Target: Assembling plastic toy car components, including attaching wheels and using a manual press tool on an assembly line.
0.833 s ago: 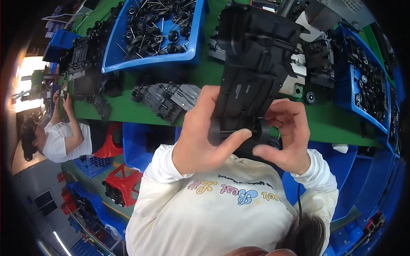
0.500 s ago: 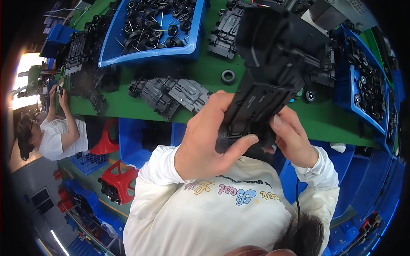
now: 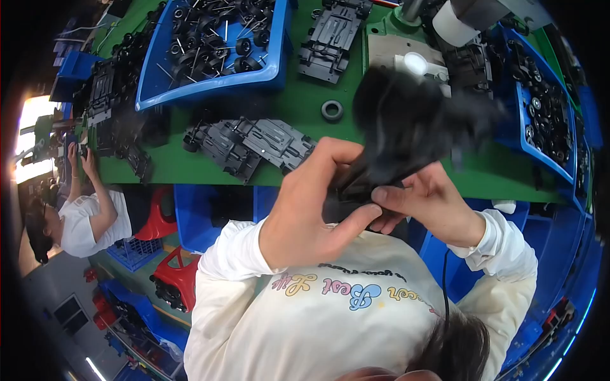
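Observation:
A black toy car chassis (image 3: 406, 133), smeared by motion, is held up off the table in front of me. My left hand (image 3: 311, 206) is wrapped round its near left side, thumb along the near end. My right hand (image 3: 438, 203) is closed at the near right end, thumb and fingers pinched against it close to the left thumb. What lies between the fingertips is hidden. Left of my hands, grey and black car chassis (image 3: 276, 143) lie on the green table (image 3: 356, 143). A loose black tyre (image 3: 331, 110) lies just beyond my left hand.
A blue bin (image 3: 210, 89) of wheels with axles stands back left; another blue bin (image 3: 527, 136) of wheels is at right. Beyond the held chassis stands a green-based press (image 3: 375, 38). Another chassis (image 3: 330, 41) lies behind the tyre. A co-worker (image 3: 95, 200) sits at far left.
The held chassis has tipped, so its flat underside no longer faces me and the press behind shows. My right hand has come inward, its thumb beside my left thumb.

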